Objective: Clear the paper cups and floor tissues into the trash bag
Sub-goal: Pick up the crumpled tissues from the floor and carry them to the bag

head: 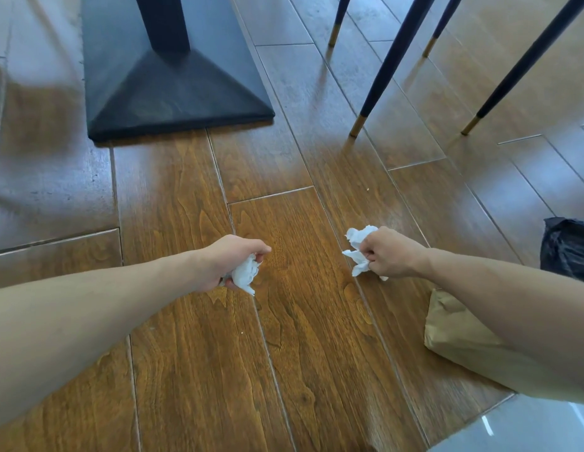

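My left hand (230,259) is closed around a crumpled white tissue (246,275), held just above the wooden floor at centre. My right hand (390,252) grips a second crumpled white tissue (359,247) that sticks out to the left of the fist. A black trash bag (567,247) lies at the right edge, to the right of my right forearm and partly cut off by the frame. No paper cups are visible.
A black table pedestal base (173,89) stands at upper left. Dark chair legs with gold tips (369,109) stand at upper right. A tan paper bag (460,334) lies on the floor under my right forearm. Wooden planks (300,337) cover the floor between my arms.
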